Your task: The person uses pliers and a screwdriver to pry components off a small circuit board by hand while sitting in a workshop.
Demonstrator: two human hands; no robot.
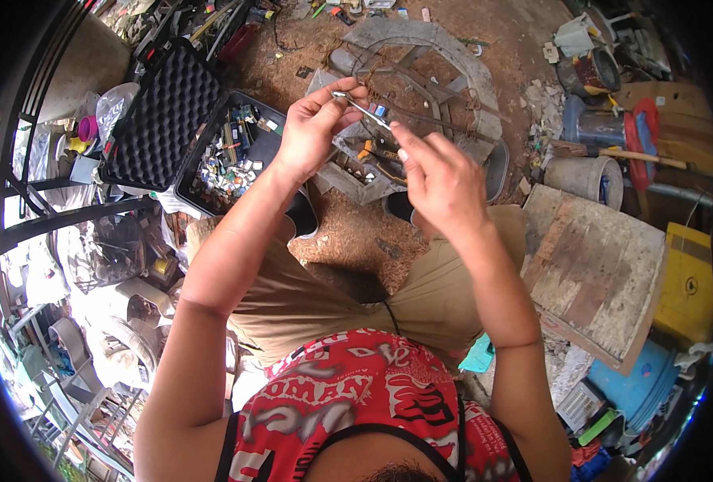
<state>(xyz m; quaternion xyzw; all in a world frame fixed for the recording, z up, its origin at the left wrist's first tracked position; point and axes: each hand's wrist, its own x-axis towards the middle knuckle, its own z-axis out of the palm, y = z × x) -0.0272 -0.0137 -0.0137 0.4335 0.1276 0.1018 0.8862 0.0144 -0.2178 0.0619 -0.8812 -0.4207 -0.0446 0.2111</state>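
Head view: a person sits over a dirt floor, both forearms raised in front.
Shirt (356,402): red with white and grey print, nearest to the camera.
Shorts (332,297): tan, over the spread knees.
Right hand (445,181): fingers loosely bent, the thumb and forefinger pinch the lower end of the metal tool.
Left hand (312,124): fingers curled, the tips pinch the upper end of the same tool.
Tool (364,110): thin, silver, slanted between the two hands, held in the air above the ring.
Case (212,145): black, open, foam lid, small parts inside, left of the hands.
Ring (453,56): grey concrete, on the ground beyond the hands.
Buckets (590,72): far right, beside a broom.
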